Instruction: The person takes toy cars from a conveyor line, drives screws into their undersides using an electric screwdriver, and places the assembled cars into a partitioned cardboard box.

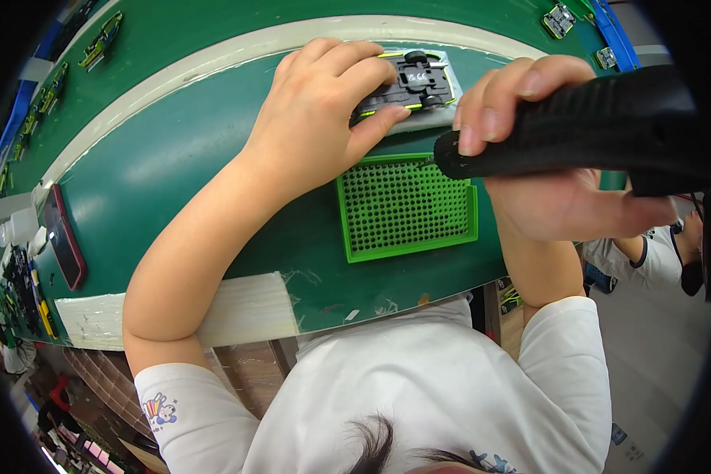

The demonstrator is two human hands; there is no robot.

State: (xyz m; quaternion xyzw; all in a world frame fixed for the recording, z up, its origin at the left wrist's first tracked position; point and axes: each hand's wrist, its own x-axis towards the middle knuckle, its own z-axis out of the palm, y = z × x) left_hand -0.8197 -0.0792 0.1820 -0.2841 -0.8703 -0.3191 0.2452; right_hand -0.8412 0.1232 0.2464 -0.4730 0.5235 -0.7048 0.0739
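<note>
My left hand (316, 107) grips a toy car (413, 77) by its side, fingers over the near end. The car lies upside down, its black underside and wheels facing up, with a yellow-green edge. A pale grey holder (430, 120) is under it. In my right hand (541, 209) is a black electric screwdriver (600, 118), held level with fingers wrapped around it. Its thin bit points left, over the far edge of a green tray (411, 254) full of small round holes. Whether a screw sits on the bit is too small to tell.
A red-edged phone (65, 237) lies at the left of the green table, by tools and a white bottle (22, 227). Beyond a curved white strip (213, 67), more car parts (559, 20) rest on green surface. Another person (648, 253) sits at the right.
</note>
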